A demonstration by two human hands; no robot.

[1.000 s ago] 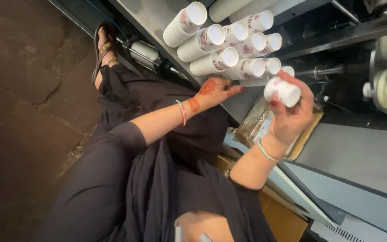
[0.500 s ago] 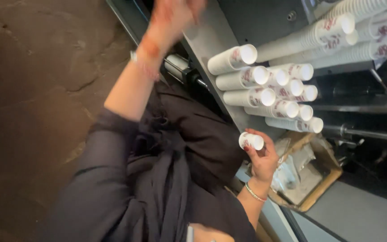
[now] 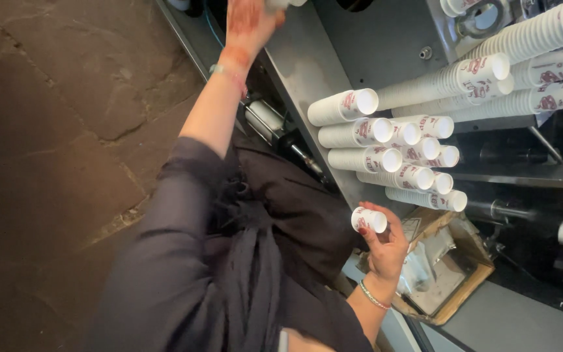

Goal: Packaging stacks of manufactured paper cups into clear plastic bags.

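My right hand [image 3: 384,249] is shut on a short white paper cup stack [image 3: 368,220] with a red print, held sideways just below the cups piled on the machine. That pile [image 3: 386,160] is several stacks of the same cups lying on their sides, mouths toward me. My left hand [image 3: 247,23] is raised to the top edge of the view, against the grey metal panel [image 3: 314,72]. Something white shows at its fingertips, cut off by the frame. A bracelet sits on each wrist.
Longer cup stacks [image 3: 529,39] slant across the upper right of the machine. An open cardboard box [image 3: 454,287] with clear plastic bags sits below my right hand. Metal rollers and shafts [image 3: 522,212] lie to the right. Dark stone floor [image 3: 66,130] fills the left.
My left hand has lifted from the piled cups up to the top of the view. My right hand has come down and nearer with its cups.
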